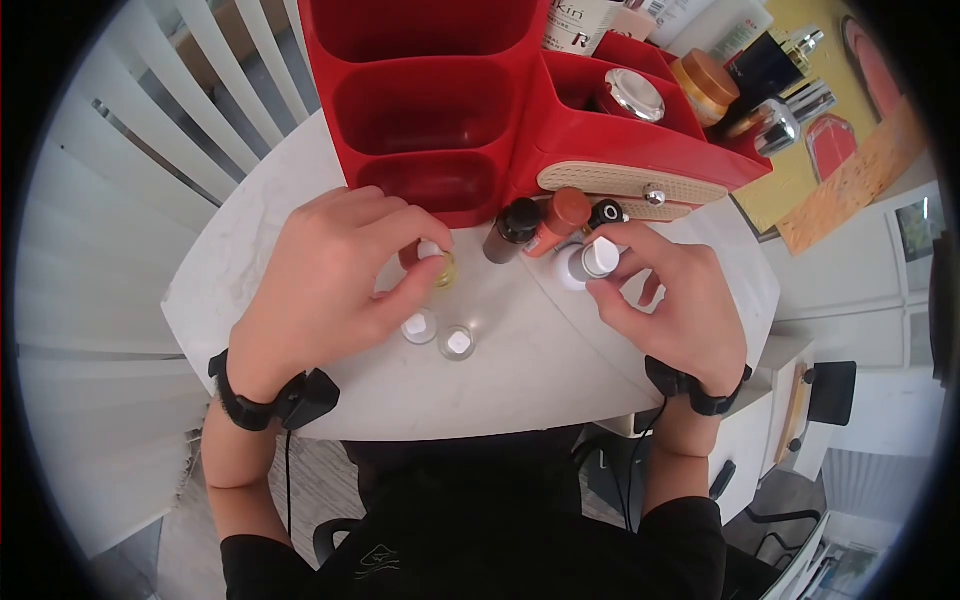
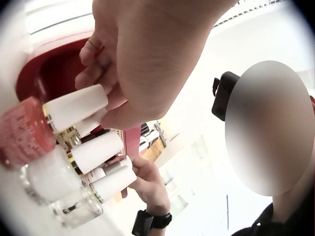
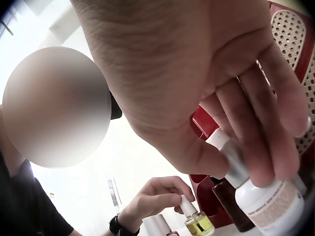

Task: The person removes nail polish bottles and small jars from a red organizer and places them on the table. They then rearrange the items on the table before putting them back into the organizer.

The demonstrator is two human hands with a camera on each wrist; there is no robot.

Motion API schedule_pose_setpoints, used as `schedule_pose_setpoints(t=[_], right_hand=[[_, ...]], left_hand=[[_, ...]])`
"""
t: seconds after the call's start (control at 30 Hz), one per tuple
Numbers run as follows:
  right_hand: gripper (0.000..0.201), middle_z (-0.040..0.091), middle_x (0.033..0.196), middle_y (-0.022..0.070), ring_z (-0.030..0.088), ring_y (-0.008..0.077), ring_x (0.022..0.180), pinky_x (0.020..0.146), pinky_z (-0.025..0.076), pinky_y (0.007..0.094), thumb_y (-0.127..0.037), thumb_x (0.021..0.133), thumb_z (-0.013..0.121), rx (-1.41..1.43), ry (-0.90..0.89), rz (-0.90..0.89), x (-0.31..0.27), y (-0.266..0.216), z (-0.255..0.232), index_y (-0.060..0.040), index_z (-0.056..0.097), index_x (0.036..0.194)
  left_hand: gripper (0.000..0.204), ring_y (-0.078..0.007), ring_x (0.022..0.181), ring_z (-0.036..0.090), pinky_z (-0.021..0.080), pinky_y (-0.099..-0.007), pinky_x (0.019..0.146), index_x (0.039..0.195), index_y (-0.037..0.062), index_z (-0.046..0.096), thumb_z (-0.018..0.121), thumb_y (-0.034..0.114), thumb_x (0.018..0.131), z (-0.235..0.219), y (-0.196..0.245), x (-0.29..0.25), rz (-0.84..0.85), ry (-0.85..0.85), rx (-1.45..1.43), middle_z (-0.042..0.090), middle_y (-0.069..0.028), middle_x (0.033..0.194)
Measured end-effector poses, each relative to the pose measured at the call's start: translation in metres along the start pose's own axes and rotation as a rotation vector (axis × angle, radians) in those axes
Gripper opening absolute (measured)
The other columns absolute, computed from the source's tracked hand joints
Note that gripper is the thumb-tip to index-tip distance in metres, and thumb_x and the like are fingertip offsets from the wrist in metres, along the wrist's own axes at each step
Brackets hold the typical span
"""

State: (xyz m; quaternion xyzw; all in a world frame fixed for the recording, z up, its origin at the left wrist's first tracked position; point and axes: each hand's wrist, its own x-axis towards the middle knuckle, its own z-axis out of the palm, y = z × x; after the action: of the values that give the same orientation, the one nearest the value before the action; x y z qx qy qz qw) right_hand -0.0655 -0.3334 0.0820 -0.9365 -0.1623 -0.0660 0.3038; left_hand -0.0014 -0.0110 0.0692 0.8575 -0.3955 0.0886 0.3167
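Note:
My left hand [image 1: 335, 275] pinches the white cap of a small nail polish bottle [image 3: 199, 223] with yellow liquid, standing on the table. Close to this hand are a clear nail polish bottle [image 2: 78, 209], a milky white one [image 2: 51, 174] and a pink one [image 2: 27, 132], all white-capped; the hand hides the pink one in the head view. With thumb and fingers, my right hand [image 1: 690, 290] grips the silver neck of a round white bottle [image 3: 268, 206] with a white cap. Beside it are a dark brown bottle [image 1: 510, 235] and an orange-red bottle [image 1: 560, 222].
A red organizer [image 1: 420, 60] with rounded compartments stands at the back. Its right section holds several cosmetics, including a silver-lidded jar [image 1: 635, 95], above a beige woven drawer front [image 1: 630, 185]. A black-capped bottle [image 1: 605, 213] is near the drawer. White blinds [image 1: 110, 260] hang left of the table [image 1: 500, 400].

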Motion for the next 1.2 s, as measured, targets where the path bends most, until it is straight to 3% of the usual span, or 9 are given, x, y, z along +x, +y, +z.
schedule_pose_setpoints(t=[0.23, 0.43, 0.53, 0.67, 0.77, 0.87, 0.97, 1.07, 1.2], right_hand=[[0.041, 0.079, 0.080, 0.0068, 0.080, 0.0275, 0.073, 0.068, 0.060, 0.0357, -0.010, 0.088, 0.088, -0.024, 0.090, -0.003, -0.004, -0.009, 0.001, -0.0108, 0.070, 0.125], [0.041, 0.072, 0.072, 0.0049, 0.075, 0.0220, 0.063, 0.059, 0.056, 0.0329, -0.009, 0.091, 0.088, -0.011, 0.170, 0.004, -0.006, -0.025, 0.003, -0.0120, 0.069, 0.128], [0.041, 0.069, 0.072, 0.0056, 0.071, 0.0229, 0.060, 0.054, 0.053, 0.0366, -0.009, 0.098, 0.080, -0.046, 0.058, -0.289, 0.002, -0.025, 0.028, -0.0109, 0.069, 0.137], [0.042, 0.078, 0.087, 0.0088, 0.073, 0.0270, 0.066, 0.060, 0.056, 0.0385, -0.010, 0.099, 0.080, -0.139, -0.003, -0.376, 0.010, -0.028, 0.058, -0.0077, 0.072, 0.140], [0.031, 0.069, 0.077, 0.0070, 0.071, 0.0258, 0.064, 0.055, 0.056, 0.0394, -0.008, 0.099, 0.074, -0.188, 0.052, -0.484, 0.015, -0.024, 0.064, -0.0016, 0.067, 0.129], [0.027, 0.079, 0.088, 0.0065, 0.075, 0.0245, 0.066, 0.059, 0.056, 0.0352, -0.009, 0.098, 0.082, -0.174, 0.061, -0.403, 0.013, -0.025, 0.062, -0.0076, 0.075, 0.124], [0.022, 0.079, 0.087, 0.0065, 0.076, 0.0210, 0.065, 0.059, 0.056, 0.0328, -0.006, 0.096, 0.082, -0.071, 0.060, -0.292, 0.008, -0.033, 0.049, -0.0089, 0.076, 0.117], [0.018, 0.074, 0.084, 0.0045, 0.071, 0.0251, 0.064, 0.055, 0.055, 0.0385, -0.009, 0.095, 0.080, -0.086, 0.140, -0.272, 0.003, -0.027, 0.046, -0.0093, 0.072, 0.111], [0.019, 0.075, 0.083, 0.0048, 0.071, 0.0249, 0.062, 0.054, 0.054, 0.0385, -0.011, 0.097, 0.081, -0.190, 0.140, -0.257, 0.003, -0.021, 0.049, -0.0086, 0.073, 0.114]], left_hand=[[0.016, -0.0275, 0.077, 0.065, 0.052, -0.0383, 0.073, 0.107, 0.0082, 0.079, 0.081, 0.007, 0.091, 0.016, 0.004, 0.002, 0.109, 0.011, -0.010, 0.071, -0.0066, 0.084], [0.025, -0.0311, 0.082, 0.068, 0.054, -0.0405, 0.077, 0.119, 0.0091, 0.079, 0.081, 0.012, 0.094, 0.021, 0.001, 0.003, 0.125, -0.041, -0.024, 0.074, -0.0080, 0.093], [0.028, -0.0316, 0.086, 0.069, 0.054, -0.0400, 0.079, 0.122, 0.0085, 0.079, 0.081, 0.013, 0.094, 0.014, -0.003, 0.002, 0.094, -0.071, -0.075, 0.075, -0.0086, 0.094], [0.033, -0.0305, 0.090, 0.068, 0.054, -0.0407, 0.083, 0.119, 0.0080, 0.079, 0.082, 0.010, 0.087, -0.017, -0.003, -0.002, 0.002, -0.128, -0.146, 0.075, -0.0068, 0.094], [0.034, -0.0293, 0.094, 0.067, 0.052, -0.0418, 0.087, 0.114, 0.0084, 0.079, 0.082, 0.008, 0.081, -0.034, 0.002, -0.002, -0.015, -0.207, -0.132, 0.074, -0.0052, 0.094], [0.031, -0.0284, 0.096, 0.065, 0.051, -0.0422, 0.092, 0.108, 0.0089, 0.079, 0.083, 0.005, 0.077, -0.037, 0.007, -0.005, -0.034, -0.281, -0.118, 0.073, -0.0040, 0.094], [0.029, -0.0282, 0.095, 0.065, 0.050, -0.0420, 0.096, 0.105, 0.0093, 0.079, 0.084, 0.004, 0.077, -0.034, 0.007, -0.006, -0.029, -0.305, -0.122, 0.071, -0.0034, 0.093], [0.028, -0.0285, 0.094, 0.065, 0.049, -0.0423, 0.096, 0.105, 0.0099, 0.079, 0.084, 0.004, 0.078, -0.029, 0.003, -0.007, 0.017, -0.291, -0.101, 0.070, -0.0033, 0.091], [0.028, -0.0289, 0.094, 0.065, 0.050, -0.0427, 0.096, 0.105, 0.0104, 0.080, 0.083, 0.003, 0.079, -0.029, 0.002, -0.007, 0.033, -0.315, -0.114, 0.070, -0.0038, 0.090]])
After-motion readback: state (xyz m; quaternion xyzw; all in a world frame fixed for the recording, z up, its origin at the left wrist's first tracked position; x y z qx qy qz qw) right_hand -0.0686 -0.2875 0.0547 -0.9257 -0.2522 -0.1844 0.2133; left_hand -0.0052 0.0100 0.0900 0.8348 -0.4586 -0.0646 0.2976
